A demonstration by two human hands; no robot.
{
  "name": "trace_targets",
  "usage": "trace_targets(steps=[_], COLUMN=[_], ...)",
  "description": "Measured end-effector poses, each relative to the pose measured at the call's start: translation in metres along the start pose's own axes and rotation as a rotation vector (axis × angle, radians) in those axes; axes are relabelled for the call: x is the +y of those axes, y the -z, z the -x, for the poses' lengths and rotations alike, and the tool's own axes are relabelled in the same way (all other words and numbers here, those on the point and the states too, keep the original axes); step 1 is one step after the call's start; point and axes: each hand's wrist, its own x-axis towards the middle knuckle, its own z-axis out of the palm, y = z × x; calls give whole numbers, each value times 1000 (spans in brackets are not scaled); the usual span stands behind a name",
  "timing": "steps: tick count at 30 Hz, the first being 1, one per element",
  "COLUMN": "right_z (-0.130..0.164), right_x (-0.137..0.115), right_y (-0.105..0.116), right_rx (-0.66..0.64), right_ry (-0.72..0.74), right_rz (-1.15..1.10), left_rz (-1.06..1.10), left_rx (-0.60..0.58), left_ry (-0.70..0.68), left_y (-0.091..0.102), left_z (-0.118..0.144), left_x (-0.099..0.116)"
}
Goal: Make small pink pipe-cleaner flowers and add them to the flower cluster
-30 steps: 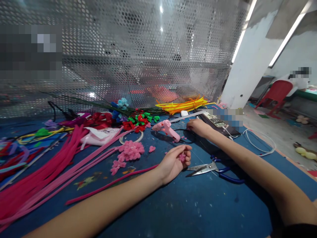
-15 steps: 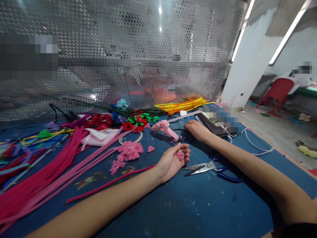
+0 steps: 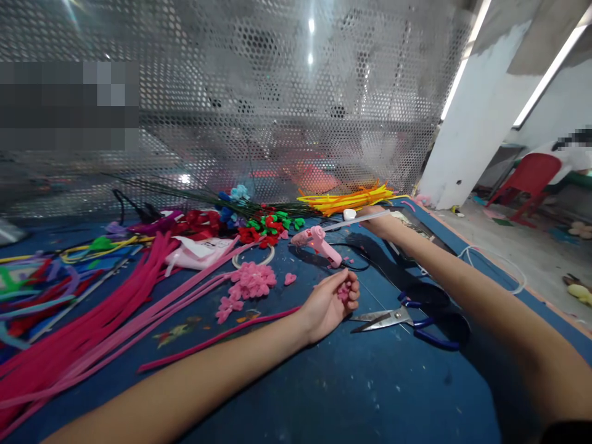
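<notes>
1. Centre of the frame: the left hand [image 3: 332, 300] rests palm-up on the blue table [image 3: 351, 394], fingers curled around small pink flower pieces [image 3: 343, 291].
2. Upper centre right: the right hand [image 3: 380, 220] reaches far across the table; it touches the end of a thin pale strip [image 3: 354, 221], but whether it grips it cannot be told.
3. Just beyond the left hand lies a pink glue gun [image 3: 319, 243].
4. Right of the left hand lie scissors [image 3: 398, 319] with blue handles, blades parted.
5. Left of centre: a heap of pink flowers [image 3: 252, 280] and long pink pipe cleaners [image 3: 92, 320].
6. Upper centre: yellow and orange pipe cleaners [image 3: 346, 198] against the perforated metal screen [image 3: 259, 98].
</notes>
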Motion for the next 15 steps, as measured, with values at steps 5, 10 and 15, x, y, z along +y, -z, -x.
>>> trace_targets(steps=[5,10,15], right_z=[-41,-51,-49], right_x=[-12,-7,24], right_y=[-33,-43,-27], right_rx=[-87,-101,-155], right_ry=[-26,-78,-109], right_rz=[151,250,293], left_rz=[-33,-52,-56], left_rx=[-4,-12,-27], left_ry=[-12,-13,-5], left_y=[-2,-1,-2], left_z=[1,-1,0], left_x=[-1,-3,-3])
